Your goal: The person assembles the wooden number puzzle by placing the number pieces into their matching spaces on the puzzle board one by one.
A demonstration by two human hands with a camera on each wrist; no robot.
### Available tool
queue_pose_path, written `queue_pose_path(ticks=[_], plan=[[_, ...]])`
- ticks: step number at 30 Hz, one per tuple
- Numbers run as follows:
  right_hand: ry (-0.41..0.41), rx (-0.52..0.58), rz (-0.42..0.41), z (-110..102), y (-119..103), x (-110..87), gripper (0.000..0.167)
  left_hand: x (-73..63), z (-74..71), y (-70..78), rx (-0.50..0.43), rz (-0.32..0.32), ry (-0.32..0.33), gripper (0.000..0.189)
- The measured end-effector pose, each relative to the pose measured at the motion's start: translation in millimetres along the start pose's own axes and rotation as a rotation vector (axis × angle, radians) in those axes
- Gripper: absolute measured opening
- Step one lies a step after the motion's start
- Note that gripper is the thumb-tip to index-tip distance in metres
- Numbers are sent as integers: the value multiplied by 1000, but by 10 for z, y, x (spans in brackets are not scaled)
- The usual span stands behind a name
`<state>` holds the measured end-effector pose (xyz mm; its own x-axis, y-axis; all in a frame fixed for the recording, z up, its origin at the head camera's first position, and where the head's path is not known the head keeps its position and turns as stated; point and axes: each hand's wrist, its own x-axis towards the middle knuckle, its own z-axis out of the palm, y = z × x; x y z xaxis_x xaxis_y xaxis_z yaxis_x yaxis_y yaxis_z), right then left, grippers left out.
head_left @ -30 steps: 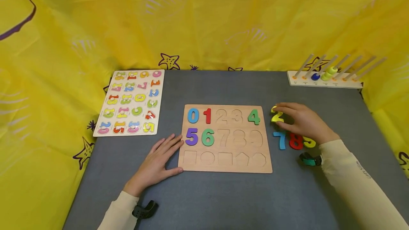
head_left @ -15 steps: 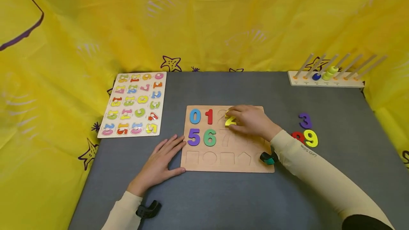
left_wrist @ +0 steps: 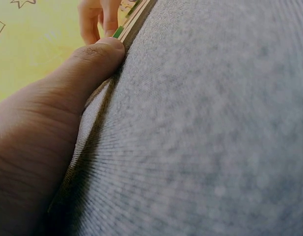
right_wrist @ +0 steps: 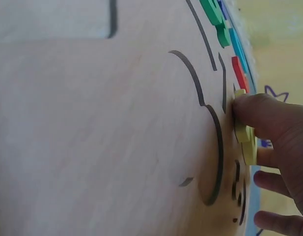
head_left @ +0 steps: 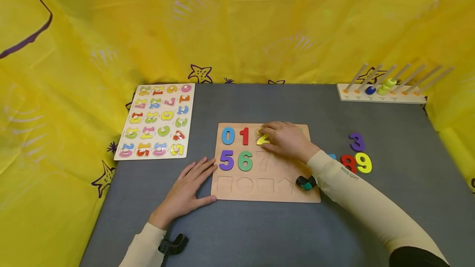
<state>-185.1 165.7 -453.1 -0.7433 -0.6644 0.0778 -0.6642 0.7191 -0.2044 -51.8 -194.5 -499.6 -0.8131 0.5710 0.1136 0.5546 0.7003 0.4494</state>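
A wooden number board (head_left: 237,195) lies in the middle of the table, with 0, 1, 5 and 6 seated in their recesses. My right hand (head_left: 287,139) pinches a yellow number 2 (head_left: 262,139) over its outline in the top row. In the right wrist view the thumb and a finger hold the yellow 2 (right_wrist: 241,129) at the board's surface. The green 4 is mostly hidden behind my right hand. With fingers spread, my left hand (head_left: 183,190) rests on the table, its fingertips and thumb touching the board's left edge.
Right of the board lie a purple 3 (head_left: 357,141), a red 8 (head_left: 349,163), a yellow 9 (head_left: 363,162) and a partly covered blue piece (head_left: 332,156). A second number board (head_left: 154,122) is at the left. A peg stand (head_left: 382,94) with beads stands at the back right.
My right hand has carried the yellow 2 leftward from the loose pieces to the board, then slightly further left onto its outline. My left hand has stayed at the board's edge.
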Motion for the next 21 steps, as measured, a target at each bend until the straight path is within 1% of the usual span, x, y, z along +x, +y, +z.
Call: queue_pose_path(ticks=[7, 15, 21], plan=[[-4, 25, -4, 8, 3, 53, 43, -3, 12, -7, 12, 6, 1, 90], [-11, 26, -4, 1, -31, 58, 42, 3, 18, -14, 13, 6, -1, 91], [-22, 34, 6, 9, -28, 47, 41, 2, 25, -17, 13, 19, 21, 91]])
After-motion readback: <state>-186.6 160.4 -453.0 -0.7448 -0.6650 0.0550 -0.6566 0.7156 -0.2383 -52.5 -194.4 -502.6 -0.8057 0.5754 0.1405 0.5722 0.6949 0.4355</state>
